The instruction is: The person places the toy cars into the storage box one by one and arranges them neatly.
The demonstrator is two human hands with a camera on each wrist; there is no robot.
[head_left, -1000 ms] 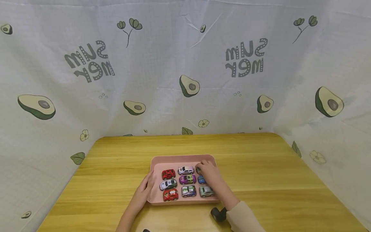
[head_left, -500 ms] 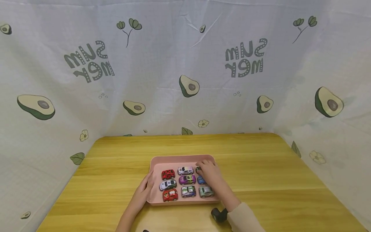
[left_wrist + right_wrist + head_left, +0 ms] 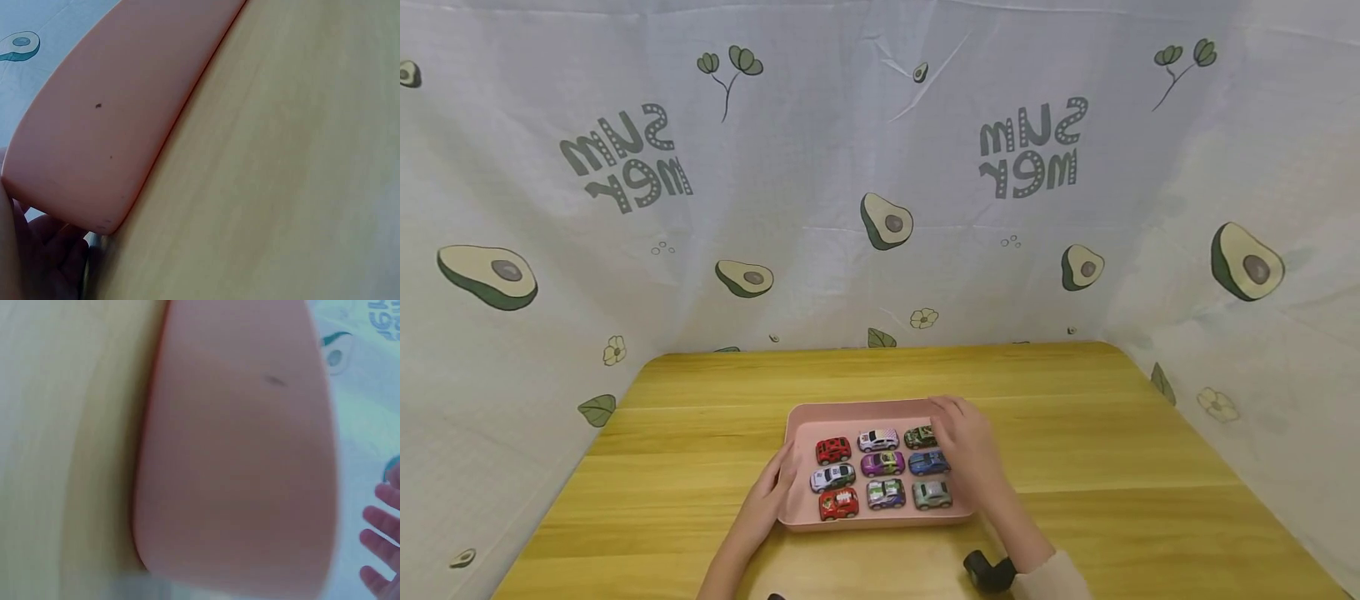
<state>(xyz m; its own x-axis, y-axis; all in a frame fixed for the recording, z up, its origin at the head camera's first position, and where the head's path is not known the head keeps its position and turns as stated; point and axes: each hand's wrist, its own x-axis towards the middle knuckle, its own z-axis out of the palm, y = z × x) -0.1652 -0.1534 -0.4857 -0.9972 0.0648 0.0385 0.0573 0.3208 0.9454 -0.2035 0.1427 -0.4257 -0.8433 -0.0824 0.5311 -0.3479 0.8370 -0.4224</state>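
Observation:
A pink tray (image 3: 880, 527) lies on the wooden table with toy cars in three rows. The right column has a camouflage car (image 3: 918, 437), a blue car (image 3: 927, 462) and a grey-green car (image 3: 932, 495). Further left are a purple car (image 3: 882, 463), a spotted red car (image 3: 832, 451) and several others. My left hand (image 3: 765, 498) holds the tray's left side; the left wrist view shows curled fingers (image 3: 56, 253) at its outer corner. My right hand (image 3: 972, 446) hovers at the tray's right edge, holding nothing; its fingers (image 3: 380, 544) are spread in the right wrist view.
A black device (image 3: 988, 573) sits by the right wrist. The wooden table (image 3: 1112, 450) extends around the tray. Behind it and at both sides hangs a white cloth (image 3: 820, 167) printed with avocados.
My right hand has let go of the camouflage car and moved right, uncovering that car and the blue one. My left hand stays at the tray's left side.

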